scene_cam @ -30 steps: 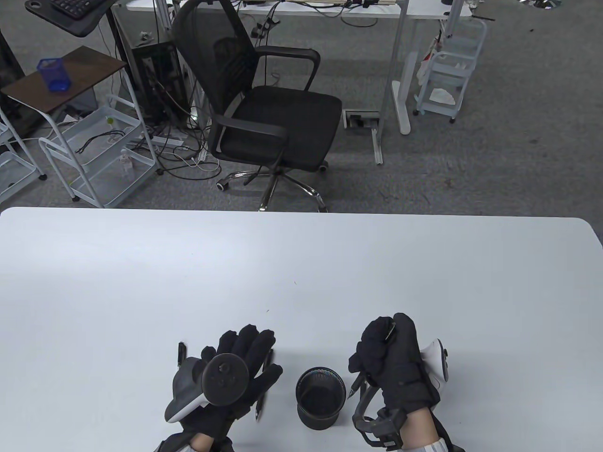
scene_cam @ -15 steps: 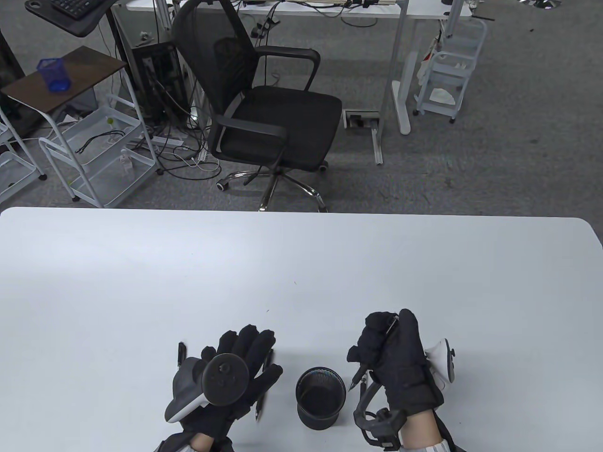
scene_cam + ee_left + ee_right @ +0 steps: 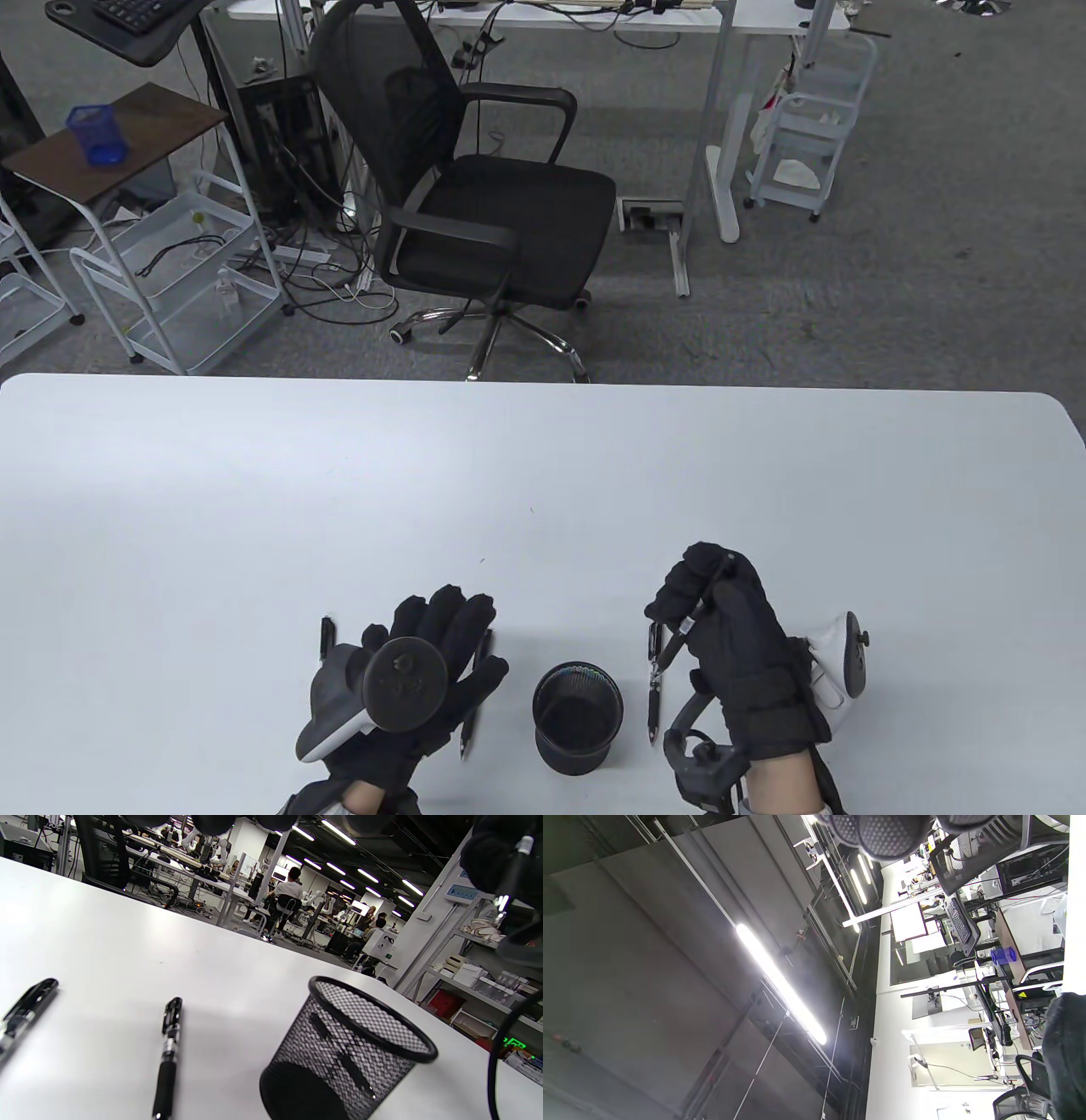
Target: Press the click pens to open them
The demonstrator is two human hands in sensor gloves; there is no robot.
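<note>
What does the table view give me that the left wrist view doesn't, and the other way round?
Only the table view shows the left hand lying flat, a pen on the table right of the mesh cup, and the office chair. Only the left wrist view shows the cup's mesh wall close up and the lab behind. Both show the cup, two pens left of it, and the right hand holding a pen.

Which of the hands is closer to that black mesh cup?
Roughly equal; the left hand looks slightly closer, flat on the table left of the cup. The right hand, gripping a pen, is right of it.
</note>
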